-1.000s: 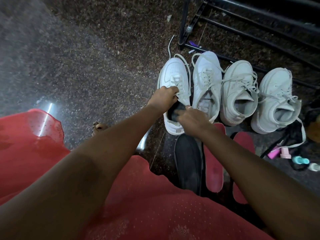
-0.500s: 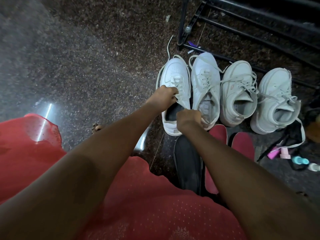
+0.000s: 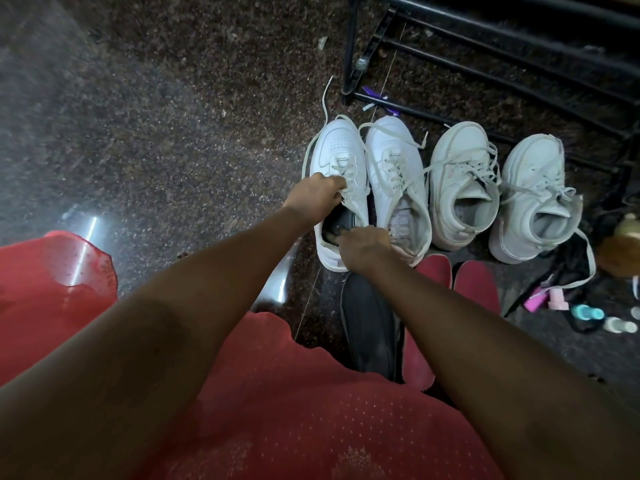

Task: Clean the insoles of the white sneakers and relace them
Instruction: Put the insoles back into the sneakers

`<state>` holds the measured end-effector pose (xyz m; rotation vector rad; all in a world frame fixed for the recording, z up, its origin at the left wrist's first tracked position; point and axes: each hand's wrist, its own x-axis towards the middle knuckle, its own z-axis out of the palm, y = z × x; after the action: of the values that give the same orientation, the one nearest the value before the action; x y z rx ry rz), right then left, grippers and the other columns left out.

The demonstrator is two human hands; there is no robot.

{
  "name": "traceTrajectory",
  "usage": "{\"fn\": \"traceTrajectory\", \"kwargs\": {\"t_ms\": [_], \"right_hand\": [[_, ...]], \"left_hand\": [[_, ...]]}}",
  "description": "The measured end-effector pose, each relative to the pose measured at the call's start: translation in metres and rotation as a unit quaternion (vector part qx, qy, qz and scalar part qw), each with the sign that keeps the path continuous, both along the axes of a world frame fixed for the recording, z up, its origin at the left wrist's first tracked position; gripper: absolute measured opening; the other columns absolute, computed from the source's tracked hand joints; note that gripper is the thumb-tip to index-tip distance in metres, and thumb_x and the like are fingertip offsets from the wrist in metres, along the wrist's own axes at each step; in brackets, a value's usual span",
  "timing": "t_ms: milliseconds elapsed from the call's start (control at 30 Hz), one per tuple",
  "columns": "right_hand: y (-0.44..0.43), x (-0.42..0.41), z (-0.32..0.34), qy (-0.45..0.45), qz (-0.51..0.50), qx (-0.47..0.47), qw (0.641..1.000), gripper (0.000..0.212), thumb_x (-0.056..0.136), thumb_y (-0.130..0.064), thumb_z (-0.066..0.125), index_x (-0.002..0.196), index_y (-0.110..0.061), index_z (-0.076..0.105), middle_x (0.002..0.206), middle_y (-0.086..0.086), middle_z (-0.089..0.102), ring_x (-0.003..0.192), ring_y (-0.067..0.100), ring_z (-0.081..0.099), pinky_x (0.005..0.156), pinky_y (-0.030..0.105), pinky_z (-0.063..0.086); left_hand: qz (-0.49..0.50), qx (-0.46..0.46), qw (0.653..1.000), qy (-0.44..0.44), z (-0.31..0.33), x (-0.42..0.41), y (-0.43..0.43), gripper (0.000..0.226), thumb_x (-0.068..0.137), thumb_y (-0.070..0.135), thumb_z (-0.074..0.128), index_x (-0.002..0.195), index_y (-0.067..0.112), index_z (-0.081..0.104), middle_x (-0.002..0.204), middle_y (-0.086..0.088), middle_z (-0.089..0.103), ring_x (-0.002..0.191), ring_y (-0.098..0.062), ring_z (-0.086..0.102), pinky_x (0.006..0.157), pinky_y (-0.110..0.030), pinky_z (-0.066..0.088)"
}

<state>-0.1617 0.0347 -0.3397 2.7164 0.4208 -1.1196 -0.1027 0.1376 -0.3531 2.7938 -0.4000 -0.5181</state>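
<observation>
Centre frame: dark insole, judged light and floppy; our right hand pinches its heel end while our left hand curls round the laces of the leftmost sneaker.

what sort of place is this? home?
Likely a home entryway or shoe corner: speckled stone floor, a black metal shoe rack, four white sneakers lined up before it, small bottles on the floor.

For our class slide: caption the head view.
Left hand grips laces of leftmost sneaker; right hand touches dark insole inside.
</observation>
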Motion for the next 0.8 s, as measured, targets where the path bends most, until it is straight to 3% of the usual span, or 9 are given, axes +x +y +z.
{"fn": "traceTrajectory", "kwargs": {"t_ms": [133,233,400,533,667,733,800], "right_hand": [[0.006,0.017,-0.003,0.055,0.024,-0.052,0.997,0.036,0.094,-0.019,0.044,0.13,-0.019,0.051,0.13,-0.001,0.055,0.118,0.023,0.053,0.08,0.035,0.044],[0.008,0.027,-0.001,0.06,0.006,-0.044,0.997,0.034,0.094,-0.02,0.046,0.127,-0.018,0.051,0.13,-0.001,0.053,0.12,0.023,0.051,0.085,0.033,0.042],[0.01,0.034,-0.004,0.016,-0.047,-0.002,0.999,0.033,0.095,-0.015,0.042,0.127,-0.015,0.05,0.128,0.001,0.054,0.119,0.024,0.051,0.084,0.033,0.043],[0.01,0.03,-0.004,0.005,-0.087,0.028,0.996,0.033,0.094,-0.012,0.043,0.126,-0.013,0.051,0.125,0.004,0.055,0.116,0.026,0.053,0.082,0.035,0.043],[-0.002,0.002,-0.007,-0.074,-0.177,0.167,0.967,0.039,0.089,0.001,0.044,0.123,-0.016,0.054,0.125,0.009,0.056,0.109,0.032,0.057,0.081,0.037,0.047],[-0.014,-0.024,-0.013,-0.186,-0.184,0.265,0.928,0.057,0.08,0.01,0.05,0.13,-0.017,0.051,0.131,0.006,0.056,0.103,0.031,0.061,0.073,0.037,0.051],[-0.026,-0.052,-0.02,-0.341,-0.18,0.322,0.865,0.054,0.069,0.012,0.061,0.12,-0.008,0.061,0.12,0.008,0.065,0.09,0.028,0.067,0.065,0.033,0.054]], "left_hand": [[-0.037,0.04,0.998,-0.006,0.003,0.003,-0.002,0.029,0.094,0.011,0.039,0.118,0.007,0.055,0.107,-0.022,0.062,0.096,-0.042,0.06,0.077,-0.046,0.048],[-0.032,0.047,0.998,-0.015,0.007,0.009,-0.002,0.03,0.095,0.009,0.037,0.119,0.005,0.054,0.109,-0.023,0.06,0.098,-0.043,0.059,0.08,-0.048,0.047],[0.027,-0.005,1.0,0.001,0.014,0.02,-0.001,0.032,0.092,0.005,0.042,0.119,0.005,0.059,0.107,-0.026,0.061,0.098,-0.041,0.06,0.084,-0.043,0.047],[0.06,-0.064,0.996,0.028,0.024,0.009,0.002,0.039,0.09,0.008,0.053,0.129,0.01,0.055,0.116,-0.018,0.063,0.105,-0.034,0.06,0.093,-0.038,0.046],[0.143,-0.122,0.982,0.003,0.031,-0.024,0.003,0.046,0.09,0.011,0.056,0.136,0.014,0.048,0.121,-0.017,0.063,0.104,-0.034,0.061,0.092,-0.038,0.048],[0.228,-0.178,0.956,-0.038,0.032,-0.051,0.0,0.038,0.093,0.013,0.051,0.13,0.015,0.054,0.109,-0.017,0.067,0.093,-0.034,0.064,0.078,-0.032,0.049],[0.318,-0.21,0.921,-0.078,0.032,-0.084,-0.006,0.029,0.095,0.014,0.047,0.12,0.014,0.061,0.094,-0.018,0.07,0.083,-0.034,0.064,0.066,-0.029,0.04]]}}
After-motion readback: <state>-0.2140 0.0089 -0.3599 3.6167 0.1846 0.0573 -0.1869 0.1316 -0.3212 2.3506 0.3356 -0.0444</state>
